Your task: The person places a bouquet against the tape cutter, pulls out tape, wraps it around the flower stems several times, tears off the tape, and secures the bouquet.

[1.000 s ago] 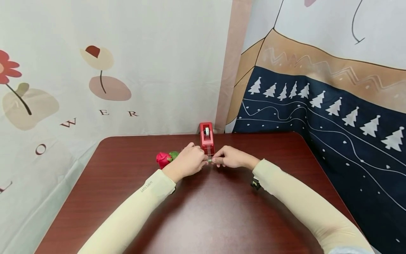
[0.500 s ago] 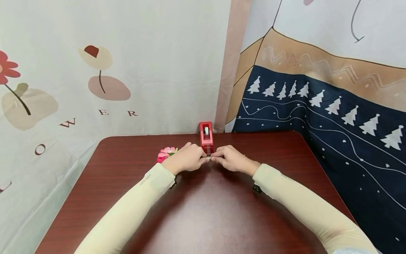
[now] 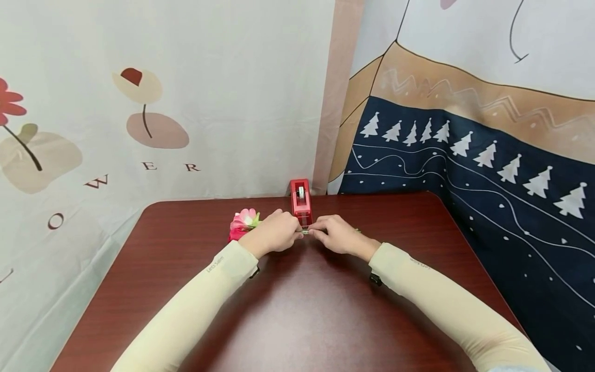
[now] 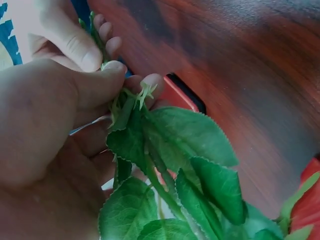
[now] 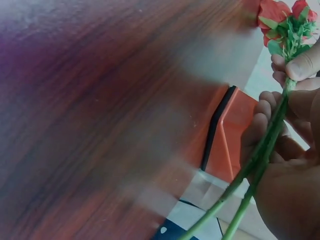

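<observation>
Both of my hands pinch the flower stems (image 5: 260,155) together, left hand (image 3: 274,236) at 9 o'clock of right hand (image 3: 338,236), just before the red tape dispenser (image 3: 301,200).

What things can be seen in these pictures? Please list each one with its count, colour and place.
Artificial flowers with green stems and leaves: two stems side by side in the right wrist view, one pink bloom, one red; held over the table.
Red plastic tape dispenser: one, red; far middle of the table, just behind the hands.
Dark reddish-brown wooden table: one.
Printed cloth backdrops: two; cream with flowers, navy with white trees.
Cream sleeves: two.
Left hand: pinches the stems near the leaves.
Right hand: grips the stems.
</observation>
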